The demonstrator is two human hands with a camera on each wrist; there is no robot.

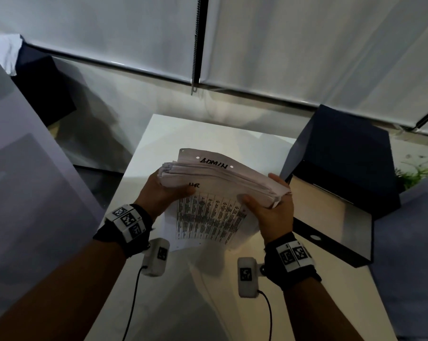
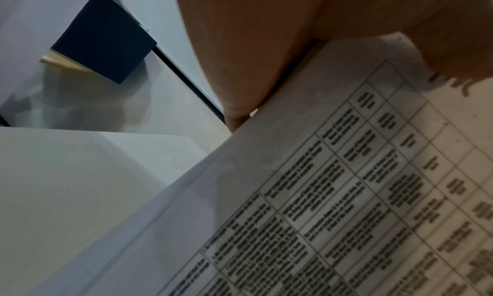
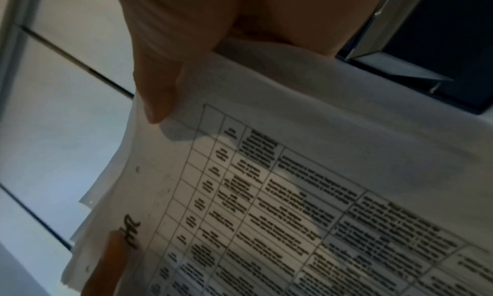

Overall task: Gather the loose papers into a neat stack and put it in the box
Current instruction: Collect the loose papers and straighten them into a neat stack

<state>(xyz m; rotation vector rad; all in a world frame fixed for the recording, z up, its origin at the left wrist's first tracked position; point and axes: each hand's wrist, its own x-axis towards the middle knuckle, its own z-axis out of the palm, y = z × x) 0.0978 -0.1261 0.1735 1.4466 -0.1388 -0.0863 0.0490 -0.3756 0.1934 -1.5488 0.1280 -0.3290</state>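
Now both hands grip the paper stack (image 1: 222, 183) at its ends, lifted off the white worktop (image 1: 158, 134): left hand (image 1: 166, 193) curled round one end, right hand (image 1: 274, 212) round the other, the open dark box (image 1: 331, 205) just beside it. Edges look ragged, so I'd tap them square on the worktop first, then lower the stack in level

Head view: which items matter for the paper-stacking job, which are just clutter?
Job:
- stack of papers, held upright over the white table
- left hand gripping its left edge
- right hand gripping its right edge
- open dark box, to the right of the stack

Lying about:
- second dark box, far left
- green plant, far right
- window blinds
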